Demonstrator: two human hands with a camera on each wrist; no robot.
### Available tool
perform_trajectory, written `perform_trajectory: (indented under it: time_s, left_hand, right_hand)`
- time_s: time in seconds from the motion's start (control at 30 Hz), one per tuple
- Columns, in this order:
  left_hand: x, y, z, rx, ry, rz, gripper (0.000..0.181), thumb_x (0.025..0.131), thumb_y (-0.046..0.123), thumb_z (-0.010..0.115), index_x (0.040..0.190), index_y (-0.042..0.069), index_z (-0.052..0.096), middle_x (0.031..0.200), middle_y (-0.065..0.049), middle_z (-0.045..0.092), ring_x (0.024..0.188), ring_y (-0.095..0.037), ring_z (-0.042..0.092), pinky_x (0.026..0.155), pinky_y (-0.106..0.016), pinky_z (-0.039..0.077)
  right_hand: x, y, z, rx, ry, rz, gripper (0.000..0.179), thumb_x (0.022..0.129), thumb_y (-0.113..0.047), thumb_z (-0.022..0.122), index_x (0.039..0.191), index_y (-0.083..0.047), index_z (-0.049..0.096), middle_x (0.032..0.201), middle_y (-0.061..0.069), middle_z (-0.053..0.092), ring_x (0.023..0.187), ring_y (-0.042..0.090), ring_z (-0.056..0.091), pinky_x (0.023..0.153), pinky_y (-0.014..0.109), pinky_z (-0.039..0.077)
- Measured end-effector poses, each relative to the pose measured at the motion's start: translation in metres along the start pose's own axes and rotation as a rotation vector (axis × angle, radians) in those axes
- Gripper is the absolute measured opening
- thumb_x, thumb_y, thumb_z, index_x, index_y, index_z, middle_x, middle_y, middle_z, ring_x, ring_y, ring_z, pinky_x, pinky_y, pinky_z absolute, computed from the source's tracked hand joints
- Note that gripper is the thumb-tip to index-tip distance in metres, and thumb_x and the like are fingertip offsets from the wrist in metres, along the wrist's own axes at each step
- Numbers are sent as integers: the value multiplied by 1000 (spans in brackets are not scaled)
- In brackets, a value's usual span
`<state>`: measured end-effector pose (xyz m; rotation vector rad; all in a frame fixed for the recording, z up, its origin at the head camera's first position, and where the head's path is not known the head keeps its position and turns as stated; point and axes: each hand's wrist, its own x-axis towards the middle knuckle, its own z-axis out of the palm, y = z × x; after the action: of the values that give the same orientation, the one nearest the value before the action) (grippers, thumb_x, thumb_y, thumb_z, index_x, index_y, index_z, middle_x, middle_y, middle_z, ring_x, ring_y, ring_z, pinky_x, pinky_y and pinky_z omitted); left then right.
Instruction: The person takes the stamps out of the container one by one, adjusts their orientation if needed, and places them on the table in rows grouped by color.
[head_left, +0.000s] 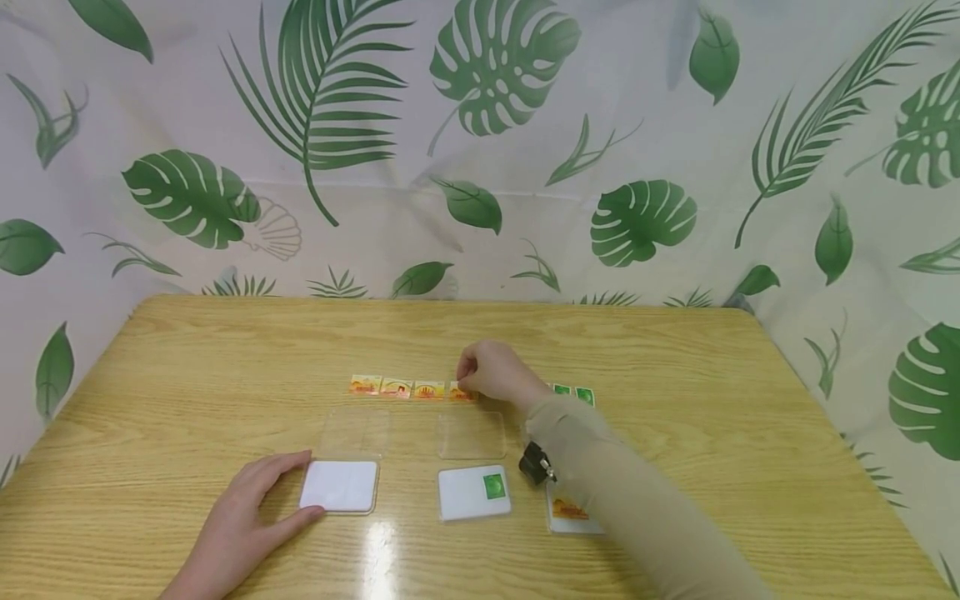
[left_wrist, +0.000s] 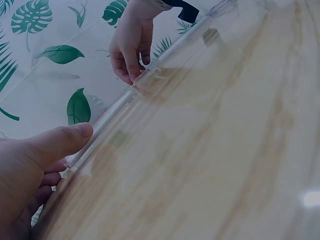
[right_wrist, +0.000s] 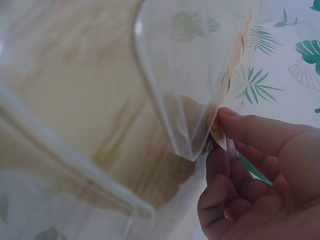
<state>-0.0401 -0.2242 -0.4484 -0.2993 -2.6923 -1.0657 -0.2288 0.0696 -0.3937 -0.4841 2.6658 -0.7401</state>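
My left hand [head_left: 243, 508] is at the left edge of a clear plastic case with a white insert [head_left: 341, 486], thumb and fingers on opposite sides of it. In the left wrist view the thumb [left_wrist: 65, 142] lies along the case's rim. Farther back, my right hand [head_left: 495, 371] pinches a small orange-and-yellow stamp [right_wrist: 218, 136] between thumb and fingers, at the right end of a row. Several similar stamps [head_left: 395, 387] lie to its left. Green stamps [head_left: 585, 396] show beyond the right wrist, partly hidden by the arm.
Two clear lids [head_left: 356, 432] [head_left: 472, 435] lie behind the cases. A middle case [head_left: 465, 496] has a green stamp [head_left: 494, 486] on its white insert. The right case [head_left: 573, 525] bears an orange stamp [head_left: 567, 509], partly covered by the right forearm. Leaf-patterned cloth [head_left: 487, 208] hangs behind the table [head_left: 225, 350].
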Motion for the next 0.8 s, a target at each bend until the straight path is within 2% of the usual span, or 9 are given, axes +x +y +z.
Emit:
perform_trajectory:
  time_s: [0.4, 0.8]
  left_hand:
    - [0, 0, 0, -12, -7, -4, 57, 74, 33, 83, 122, 11, 61, 121, -4, 61, 114, -27, 50, 94, -49, 39]
    - [-1, -1, 1, -17, -14, -11, 58, 75, 33, 82, 123, 11, 60, 122, -6, 61, 115, -29, 50, 94, -53, 39]
  right_hand:
    - [2, 4, 3, -22, 17, -12, 13, 84, -11, 73, 77, -11, 62, 74, 0, 57, 68, 13, 50, 59, 23, 42]
    - [1, 1, 1, -62, 4, -38, 10, 87, -8, 69, 77, -9, 65, 75, 0, 58, 72, 14, 51, 62, 23, 43]
